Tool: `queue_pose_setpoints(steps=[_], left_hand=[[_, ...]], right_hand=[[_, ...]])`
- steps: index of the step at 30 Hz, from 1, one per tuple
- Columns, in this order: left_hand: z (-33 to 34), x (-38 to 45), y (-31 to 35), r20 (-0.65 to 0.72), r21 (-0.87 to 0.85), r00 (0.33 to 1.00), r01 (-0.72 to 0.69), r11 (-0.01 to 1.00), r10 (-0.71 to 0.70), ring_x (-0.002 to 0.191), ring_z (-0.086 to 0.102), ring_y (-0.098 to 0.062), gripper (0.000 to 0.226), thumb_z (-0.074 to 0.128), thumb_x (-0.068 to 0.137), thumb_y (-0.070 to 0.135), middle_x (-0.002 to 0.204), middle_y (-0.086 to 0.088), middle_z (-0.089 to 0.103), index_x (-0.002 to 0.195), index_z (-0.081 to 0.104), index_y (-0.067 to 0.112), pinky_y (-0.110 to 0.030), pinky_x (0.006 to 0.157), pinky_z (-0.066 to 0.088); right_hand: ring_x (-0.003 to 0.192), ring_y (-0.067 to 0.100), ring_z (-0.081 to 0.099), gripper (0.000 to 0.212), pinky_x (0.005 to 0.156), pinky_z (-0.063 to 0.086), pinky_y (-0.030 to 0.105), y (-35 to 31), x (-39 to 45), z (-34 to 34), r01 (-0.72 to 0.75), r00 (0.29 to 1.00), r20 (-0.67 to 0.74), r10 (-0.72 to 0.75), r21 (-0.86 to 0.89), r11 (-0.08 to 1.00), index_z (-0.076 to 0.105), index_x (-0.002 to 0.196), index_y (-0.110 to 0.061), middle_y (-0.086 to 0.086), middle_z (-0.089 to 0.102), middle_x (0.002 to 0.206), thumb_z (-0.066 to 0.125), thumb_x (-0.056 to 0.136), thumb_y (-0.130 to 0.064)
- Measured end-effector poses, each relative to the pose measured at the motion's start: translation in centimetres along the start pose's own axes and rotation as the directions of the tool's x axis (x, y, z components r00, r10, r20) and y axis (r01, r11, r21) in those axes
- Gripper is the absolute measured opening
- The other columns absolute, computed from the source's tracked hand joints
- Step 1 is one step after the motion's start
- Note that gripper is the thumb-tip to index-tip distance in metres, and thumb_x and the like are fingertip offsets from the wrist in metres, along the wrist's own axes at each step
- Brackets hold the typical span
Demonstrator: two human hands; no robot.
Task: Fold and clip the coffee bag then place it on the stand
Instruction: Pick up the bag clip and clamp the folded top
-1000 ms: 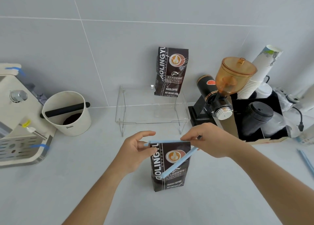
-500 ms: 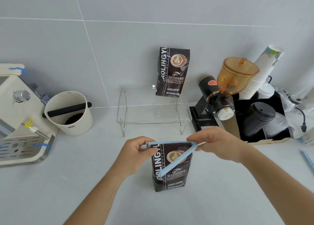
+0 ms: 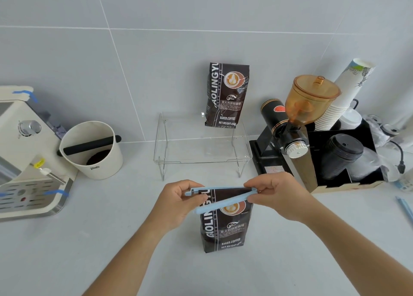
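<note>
A dark brown coffee bag stands upright on the white counter, its top folded down. A light blue clip straddles that fold, hinged at the right, its front arm still angled down to the left. My left hand pinches the clip's left end and the bag's top corner. My right hand grips the hinge end. Behind stands the clear acrylic stand, with a second coffee bag upright on its back right part.
A white knock box and an espresso machine sit at the left. A coffee grinder, stacked paper cups and a black organizer with lids crowd the right. Another blue clip lies at the right edge.
The clip's front arm has swung upward from a steep diagonal to a shallow angle, narrowing the gap over the folded top. Both hands stay at the clip's ends.
</note>
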State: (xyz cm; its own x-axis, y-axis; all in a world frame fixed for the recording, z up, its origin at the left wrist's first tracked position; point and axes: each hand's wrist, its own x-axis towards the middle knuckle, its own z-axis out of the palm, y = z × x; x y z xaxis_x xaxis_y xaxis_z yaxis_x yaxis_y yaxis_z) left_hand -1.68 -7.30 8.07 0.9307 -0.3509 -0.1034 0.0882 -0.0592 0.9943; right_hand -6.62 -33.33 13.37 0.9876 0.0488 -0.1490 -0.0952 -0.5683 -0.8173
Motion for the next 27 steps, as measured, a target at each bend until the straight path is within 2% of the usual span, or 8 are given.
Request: queue_pose_setpoints(steps=[4,8,10,14,17,19,22,27], left_hand=[[-0.5,-0.2,-0.3,0.049,-0.092,0.994,0.099,0.991,-0.095,0.08,0.072,-0.005,0.033,0.059,0.094,0.004,0.082,0.006,0.08,0.083,0.082,0.025,-0.014,0.072,0.055],[-1.2,-0.5,-0.3,0.146,-0.251,0.978,0.184,0.95,-0.151,0.096,0.073,-0.015,0.03,0.05,0.096,0.023,0.098,-0.004,0.08,0.095,0.08,0.019,-0.021,0.082,0.057],[-1.6,-0.7,-0.1,0.176,-0.163,0.977,0.153,0.975,-0.124,0.098,0.073,-0.014,0.017,0.066,0.089,0.018,0.101,-0.003,0.079,0.102,0.077,0.021,-0.018,0.081,0.056],[-2.1,-1.1,0.1,0.17,0.06,0.983,0.063,0.996,-0.073,0.089,0.074,-0.007,0.03,0.072,0.085,0.003,0.096,0.007,0.08,0.101,0.075,0.029,-0.011,0.073,0.051],[-2.3,-1.3,0.4,0.162,0.238,0.987,-0.03,0.971,-0.009,0.082,0.07,0.006,0.029,0.07,0.088,0.013,0.091,0.019,0.077,0.096,0.074,0.041,-0.003,0.068,0.046],[-2.5,-1.3,0.5,0.173,0.33,0.985,-0.068,0.941,0.01,0.092,0.069,0.006,0.028,0.069,0.089,0.022,0.096,0.022,0.076,0.097,0.072,0.049,-0.003,0.075,0.046],[-2.6,-1.4,0.6,0.204,0.385,0.979,-0.097,0.918,0.018,0.1,0.067,0.004,0.025,0.067,0.089,0.025,0.099,0.022,0.076,0.102,0.071,0.047,-0.003,0.079,0.045],[-3.0,-1.8,0.9,0.271,0.407,0.963,-0.114,0.906,-0.001,0.105,0.065,0.006,0.025,0.061,0.094,0.025,0.106,0.023,0.074,0.112,0.069,0.041,-0.003,0.083,0.043]], right_hand=[[0.076,0.007,0.074,0.034,0.065,0.063,0.027,-0.1,0.0,0.7,0.003,0.999,-0.048,-0.003,0.001,1.0,0.069,0.078,-0.047,-0.014,0.076,0.074,0.082,0.076,-0.015],[0.08,0.002,0.071,0.032,0.062,0.063,0.028,-0.1,0.1,0.8,0.013,0.998,-0.062,-0.015,-0.038,0.999,0.067,0.08,-0.049,-0.015,0.075,0.078,0.08,0.078,-0.019],[0.081,0.005,0.071,0.033,0.064,0.063,0.028,-0.2,0.3,0.8,0.017,0.998,-0.058,-0.02,-0.065,0.998,0.066,0.08,-0.05,-0.014,0.075,0.079,0.08,0.078,-0.021],[0.08,-0.003,0.068,0.034,0.061,0.062,0.023,-0.2,0.4,0.9,0.032,0.998,-0.057,-0.039,-0.117,0.993,0.064,0.079,-0.053,-0.018,0.073,0.079,0.079,0.079,-0.023],[0.077,0.0,0.067,0.032,0.062,0.059,0.017,0.0,0.4,0.9,0.044,0.996,-0.063,-0.055,-0.163,0.986,0.066,0.083,-0.052,-0.018,0.072,0.078,0.079,0.079,-0.024],[0.079,-0.002,0.066,0.022,0.061,0.058,0.016,0.1,0.3,0.9,0.038,0.997,-0.053,-0.049,-0.197,0.98,0.074,0.096,-0.04,-0.02,0.07,0.079,0.078,0.079,-0.025],[0.08,0.005,0.066,0.027,0.063,0.055,0.013,0.0,0.4,0.8,0.072,0.996,-0.023,-0.082,-0.284,0.956,0.075,0.109,-0.025,-0.016,0.07,0.086,0.076,0.082,-0.026],[0.079,0.009,0.065,0.025,0.071,0.058,0.025,-0.6,0.2,0.9,0.123,0.99,-0.015,-0.137,-0.345,0.93,0.074,0.109,-0.021,-0.006,0.073,0.093,0.074,0.084,-0.025]])
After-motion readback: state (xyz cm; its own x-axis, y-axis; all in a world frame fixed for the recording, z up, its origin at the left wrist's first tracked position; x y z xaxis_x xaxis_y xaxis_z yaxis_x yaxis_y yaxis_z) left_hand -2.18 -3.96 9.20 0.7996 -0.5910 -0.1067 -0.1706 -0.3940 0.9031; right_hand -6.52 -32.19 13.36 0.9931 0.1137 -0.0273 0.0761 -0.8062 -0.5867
